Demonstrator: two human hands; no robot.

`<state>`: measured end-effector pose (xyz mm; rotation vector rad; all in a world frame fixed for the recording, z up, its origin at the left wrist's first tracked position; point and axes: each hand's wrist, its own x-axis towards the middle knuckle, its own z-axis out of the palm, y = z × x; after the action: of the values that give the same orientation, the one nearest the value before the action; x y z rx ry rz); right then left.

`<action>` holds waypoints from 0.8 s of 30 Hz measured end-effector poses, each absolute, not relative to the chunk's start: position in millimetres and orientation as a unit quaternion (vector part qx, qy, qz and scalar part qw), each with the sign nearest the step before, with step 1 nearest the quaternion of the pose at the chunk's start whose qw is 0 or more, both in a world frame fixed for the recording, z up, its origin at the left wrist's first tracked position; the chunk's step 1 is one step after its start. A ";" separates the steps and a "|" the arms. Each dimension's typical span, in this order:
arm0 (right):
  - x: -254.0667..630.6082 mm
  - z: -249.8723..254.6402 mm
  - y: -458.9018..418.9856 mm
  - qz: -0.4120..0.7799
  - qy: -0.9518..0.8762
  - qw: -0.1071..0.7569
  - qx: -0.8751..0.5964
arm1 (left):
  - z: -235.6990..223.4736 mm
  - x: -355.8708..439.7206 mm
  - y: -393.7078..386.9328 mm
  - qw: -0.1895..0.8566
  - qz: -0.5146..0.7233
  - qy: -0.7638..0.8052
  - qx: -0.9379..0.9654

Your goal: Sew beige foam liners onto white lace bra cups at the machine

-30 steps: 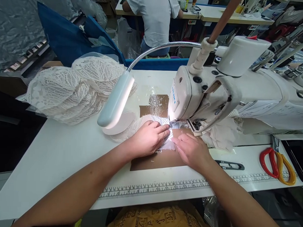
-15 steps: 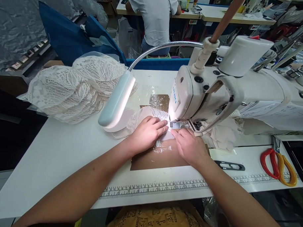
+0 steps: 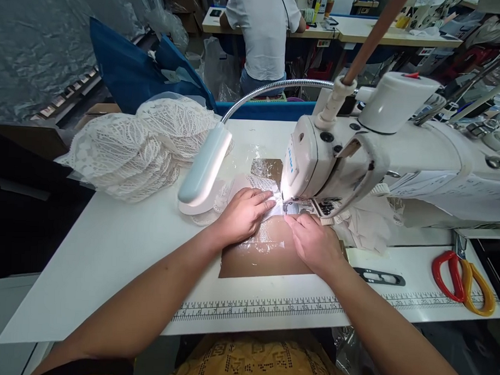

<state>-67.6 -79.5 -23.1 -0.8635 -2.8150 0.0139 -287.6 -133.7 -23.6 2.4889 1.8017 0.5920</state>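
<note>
My left hand (image 3: 241, 215) lies flat, fingers together, pressing a white lace piece (image 3: 256, 183) onto the brown plate (image 3: 267, 259) just left of the sewing machine's needle. My right hand (image 3: 313, 241) rests on the same lace right below the presser foot (image 3: 292, 207), fingers curled down on the fabric edge. The white sewing machine (image 3: 357, 158) stands over both hands. A gooseneck lamp (image 3: 203, 169) shines on the work from the left.
A heap of white lace pieces (image 3: 136, 148) sits at the table's back left. Red and yellow scissors (image 3: 462, 274) and a black thread snip (image 3: 380, 277) lie at the right. A ruler strip (image 3: 270, 308) runs along the front edge. Another person (image 3: 263, 35) sits beyond, back turned.
The lace has fed away from me under the foot, and both hands have slid forward with it. More of the brown plate shows in front of them.
</note>
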 end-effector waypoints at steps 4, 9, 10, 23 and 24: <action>-64.9 -16.6 -80.5 0.027 -0.953 0.089 -0.288 | -23.2 -289.4 -138.3 -0.005 0.204 0.577 0.791; -29.4 13.8 -85.8 0.074 -0.952 0.075 -0.289 | -21.1 -288.8 -144.4 -0.008 0.211 0.589 0.780; -15.9 18.6 -87.3 0.071 -0.950 0.071 -0.294 | -21.4 -289.3 -144.8 -0.010 0.215 0.591 0.778; 92.7 -7.2 -92.4 -0.097 -0.957 0.013 -0.272 | 31.7 -283.4 -179.0 0.329 0.177 0.438 0.818; 93.1 -7.6 -92.1 -0.094 -0.959 0.017 -0.268 | 36.6 -281.5 -183.3 0.349 0.175 0.438 0.810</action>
<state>93.1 -92.1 -7.6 -0.8314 -2.9792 -0.2917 -281.5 -183.3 36.6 2.0985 1.1358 0.4531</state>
